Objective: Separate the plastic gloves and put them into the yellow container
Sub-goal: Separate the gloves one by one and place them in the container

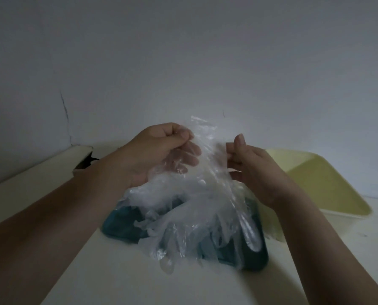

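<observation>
Separation looks barely begun. Both hands are raised at the middle of the frame with a crumpled bunch of plastic gloves (196, 194) between them. The film trails down from the hands into a dark teal container (122, 221) on the pale worktop (84, 271), and some glove fingers spill over its near rim toward the bottom of the frame.

The left hand (159, 148) has its grip closed in a pinch, thumb against curled fingers, on the upper edge of the bunch; its lower fingers show through the film. The right hand (256, 168), just right of centre, holds its thumb upright and its fingers curled on the other side of the film. Its grip appears to nip a layer, though the clear plastic makes the exact contact hard to read.

The yellow container (329, 183) sits at the right of the frame, beside the teal one, and the part of its floor in view shows no glove. As far as can be judged, nothing is delivered yet: a single glove has to be peeled free, carried right and dropped in, then the whole heap after it.
</observation>
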`<state>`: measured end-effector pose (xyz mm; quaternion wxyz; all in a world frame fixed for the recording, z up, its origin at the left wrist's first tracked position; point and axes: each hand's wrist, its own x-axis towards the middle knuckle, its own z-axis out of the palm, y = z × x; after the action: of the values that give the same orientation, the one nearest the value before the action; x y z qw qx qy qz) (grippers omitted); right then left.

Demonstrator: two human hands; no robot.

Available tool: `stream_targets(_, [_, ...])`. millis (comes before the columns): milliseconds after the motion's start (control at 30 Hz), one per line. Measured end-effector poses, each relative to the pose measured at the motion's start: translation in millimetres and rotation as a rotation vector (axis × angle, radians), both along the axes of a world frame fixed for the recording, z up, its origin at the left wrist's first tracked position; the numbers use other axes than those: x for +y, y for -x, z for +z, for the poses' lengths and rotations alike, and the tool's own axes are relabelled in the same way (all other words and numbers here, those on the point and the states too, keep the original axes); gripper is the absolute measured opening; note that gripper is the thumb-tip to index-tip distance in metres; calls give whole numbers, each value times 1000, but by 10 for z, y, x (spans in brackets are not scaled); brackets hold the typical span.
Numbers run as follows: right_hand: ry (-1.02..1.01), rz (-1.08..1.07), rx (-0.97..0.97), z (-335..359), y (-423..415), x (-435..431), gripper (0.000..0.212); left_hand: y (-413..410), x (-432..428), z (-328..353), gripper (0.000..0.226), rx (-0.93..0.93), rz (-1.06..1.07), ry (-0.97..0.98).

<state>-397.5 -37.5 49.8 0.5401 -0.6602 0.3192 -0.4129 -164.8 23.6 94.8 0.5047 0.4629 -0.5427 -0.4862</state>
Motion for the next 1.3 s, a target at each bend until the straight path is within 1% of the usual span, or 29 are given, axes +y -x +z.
stream_targets(33, [-46,75,-37,13,-14,17,68,42,-10,2,13,-6,-13,12])
stream_targets(67, [-105,136,-82,7,-27,17,59,88,-21,-9,13,-22,-7,24])
stream_targets(133, [-276,213,-168,-12,-32,-3,42,178,-31,-54,13,-40,49,50])
stream_targets(200, [-388,194,-227,-76,-10,-54,41,218,-26,-146,13,-18,125,50])
stream_targets(233, [-387,140,-232,-94,0,-76,35,213,-12,-200,14,-16,162,43])
stream_targets(267, [-344,56,-219,-104,19,-84,26,208,8,-261,13,-51,207,42])
stream_targets(333, [-208,-91,-124,-75,43,-62,10,170,67,-380,13,-245,338,93])
stream_targets(400, [-131,-138,-51,-17,53,-7,8,152,149,-482,12,-467,428,183])
stream_targets(433, [-115,-135,-59,10,54,27,8,156,194,-522,13,-545,410,198])
stream_targets(500, [-76,-166,-108,64,49,86,9,191,257,-590,20,-728,264,197])
stream_targets(567, [25,-288,-133,118,46,103,10,293,310,-638,29,-926,153,227])
stream_targets(600, [89,-357,-127,135,44,99,10,374,335,-660,31,-989,128,284])
stream_targets(633, [139,-416,-122,145,42,87,9,474,352,-672,29,-1026,103,348])
stream_targets(700, [187,-490,-120,142,59,62,8,726,349,-704,19,-1072,29,433])
stream_targets(733, [190,-506,-118,130,62,56,8,830,321,-745,22,-1108,-14,436])
stream_targets(800, [186,-520,-106,85,65,35,6,965,207,-865,46,-1185,-74,350])
stream_targets(833, [186,-523,-97,62,67,16,5,1001,146,-916,52,-1225,-84,298])
stream_targets(900, [186,-535,-90,28,62,-15,5,998,45,-1027,58,-1281,-100,225])
stream_targets(1000, [166,-526,-127,23,75,-39,5,863,-113,-1171,72,-1306,-104,126])
stream_targets(1100, [146,-505,-155,38,84,-49,7,729,-173,-1237,82,-1248,-86,115])
stream_targets(1133, [147,-511,-164,43,86,-52,7,693,-195,-1275,80,-1204,-82,123])
stream_targets(1200, [157,-546,-197,54,87,-54,8,680,-208,-1305,67,-1202,-81,81])
stream_targets(1233, [159,-564,-221,58,87,-52,9,691,-211,-1304,55,-1245,-69,61])
stream_targets(1300, [141,-586,-275,58,69,-46,11,704,-218,-1291,22,-1355,-37,51])
